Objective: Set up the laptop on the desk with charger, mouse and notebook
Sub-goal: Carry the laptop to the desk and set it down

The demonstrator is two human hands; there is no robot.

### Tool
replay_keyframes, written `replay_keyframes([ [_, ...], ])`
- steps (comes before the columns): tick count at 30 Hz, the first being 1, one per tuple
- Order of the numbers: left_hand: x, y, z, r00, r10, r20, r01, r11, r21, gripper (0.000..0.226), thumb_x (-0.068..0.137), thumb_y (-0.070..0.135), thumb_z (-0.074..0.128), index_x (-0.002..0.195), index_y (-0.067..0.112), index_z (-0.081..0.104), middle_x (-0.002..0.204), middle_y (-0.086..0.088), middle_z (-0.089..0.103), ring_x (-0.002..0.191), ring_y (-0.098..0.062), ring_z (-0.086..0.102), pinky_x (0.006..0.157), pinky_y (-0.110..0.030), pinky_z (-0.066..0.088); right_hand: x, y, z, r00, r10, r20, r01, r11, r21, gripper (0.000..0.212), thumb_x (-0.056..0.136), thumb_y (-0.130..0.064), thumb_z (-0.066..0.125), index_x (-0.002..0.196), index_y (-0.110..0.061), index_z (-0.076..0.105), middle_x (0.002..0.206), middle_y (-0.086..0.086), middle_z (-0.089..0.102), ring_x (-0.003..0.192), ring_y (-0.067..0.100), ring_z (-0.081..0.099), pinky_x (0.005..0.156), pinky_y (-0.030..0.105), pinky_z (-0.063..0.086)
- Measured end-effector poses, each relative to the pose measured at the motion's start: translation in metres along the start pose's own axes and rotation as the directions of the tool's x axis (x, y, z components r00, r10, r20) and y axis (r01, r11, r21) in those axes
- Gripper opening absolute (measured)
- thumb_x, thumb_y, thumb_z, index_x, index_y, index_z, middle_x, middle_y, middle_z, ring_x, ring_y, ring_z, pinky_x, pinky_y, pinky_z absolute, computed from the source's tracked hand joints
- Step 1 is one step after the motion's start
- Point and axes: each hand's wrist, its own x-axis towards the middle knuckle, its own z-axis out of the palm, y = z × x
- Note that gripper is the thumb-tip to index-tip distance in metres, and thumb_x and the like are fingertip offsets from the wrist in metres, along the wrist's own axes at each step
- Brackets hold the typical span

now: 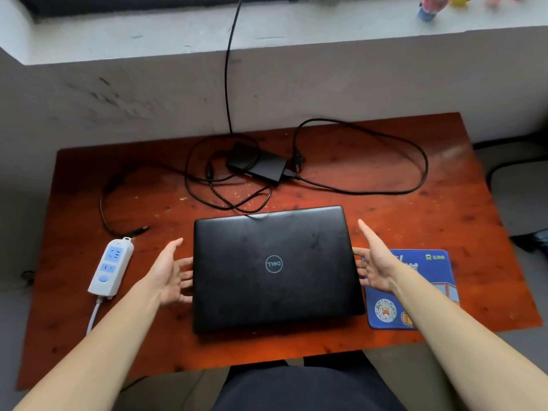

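Black Dell laptop (274,268) lay closed on the bench (444,203); left hand (170,275) at nine o'clock, right hand (377,264) at three, fingers (184,275) released.

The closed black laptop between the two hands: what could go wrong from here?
A loop of the black charger cable lies at the far edge of the closed black laptop; pushed back, the laptop may ride onto it. Its right edge seems to overlap the blue mouse pad, so it may sit unevenly.
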Motion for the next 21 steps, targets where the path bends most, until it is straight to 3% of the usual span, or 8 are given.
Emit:
replay_keyframes([
  [3, 0.000, -0.003, 0.001, 1.000, 0.010, 0.013, -0.010, 1.000, 0.001, 0.087, 0.080, 0.076, 0.040, 0.145, 0.019, 0.041, 0.143, -0.015, 0.050, 0.133, -0.035, 0.043, 0.107, -0.064, 0.029, -0.001, -0.001, 0.007, 0.999, -0.023, -0.029, 0.022, 0.999, -0.038, 0.127, 0.052, -0.097, 0.056, 0.148, -0.014, 0.046, 0.122, 0.009, 0.066, 0.107, 0.026, 0.060, 0.106, 0.046, 0.043],
  [7, -0.001, -0.005, 0.003, 0.999, 0.026, 0.028, -0.026, 1.000, 0.007, 0.086, 0.079, 0.076, 0.040, 0.144, 0.020, 0.043, 0.135, -0.013, 0.056, 0.127, -0.032, 0.048, 0.108, -0.061, 0.030, -0.002, 0.001, 0.017, 0.995, -0.071, -0.064, 0.067, 0.995, -0.068, 0.110, 0.068, -0.094, 0.048, 0.146, -0.016, 0.050, 0.138, 0.009, 0.061, 0.130, 0.030, 0.052, 0.115, 0.049, 0.036],
  [13, -0.006, -0.008, 0.012, 0.998, 0.058, 0.019, -0.059, 0.998, 0.039, 0.094, 0.078, 0.081, 0.037, 0.148, 0.018, 0.037, 0.144, -0.014, 0.047, 0.136, -0.034, 0.038, 0.112, -0.062, 0.025, -0.007, 0.003, 0.030, 0.987, -0.109, -0.118, 0.100, 0.992, -0.078, 0.097, 0.076, -0.091, 0.044, 0.142, -0.021, 0.054, 0.144, 0.005, 0.056, 0.133, 0.026, 0.049, 0.106, 0.042, 0.037],
  [17, -0.009, -0.008, 0.018, 0.997, 0.068, 0.022, -0.069, 0.996, 0.057, 0.102, 0.076, 0.086, 0.036, 0.151, 0.017, 0.031, 0.154, -0.013, 0.035, 0.144, -0.036, 0.026, 0.113, -0.065, 0.019, -0.007, 0.004, 0.033, 0.987, -0.111, -0.120, 0.101, 0.991, -0.087, 0.099, 0.074, -0.093, 0.042, 0.141, -0.021, 0.057, 0.145, 0.003, 0.057, 0.130, 0.022, 0.050, 0.106, 0.040, 0.036],
  [21, -0.011, -0.004, 0.030, 0.992, 0.108, -0.071, -0.089, 0.970, 0.228, 0.107, 0.075, 0.087, 0.038, 0.152, 0.015, 0.027, 0.156, -0.016, 0.032, 0.144, -0.038, 0.026, 0.114, -0.062, 0.021, -0.008, 0.002, 0.036, 0.973, -0.104, -0.205, 0.061, 0.976, -0.208, 0.114, 0.068, -0.098, 0.038, 0.155, -0.024, 0.038, 0.163, 0.004, 0.033, 0.149, 0.029, 0.031, 0.120, 0.048, 0.026],
])
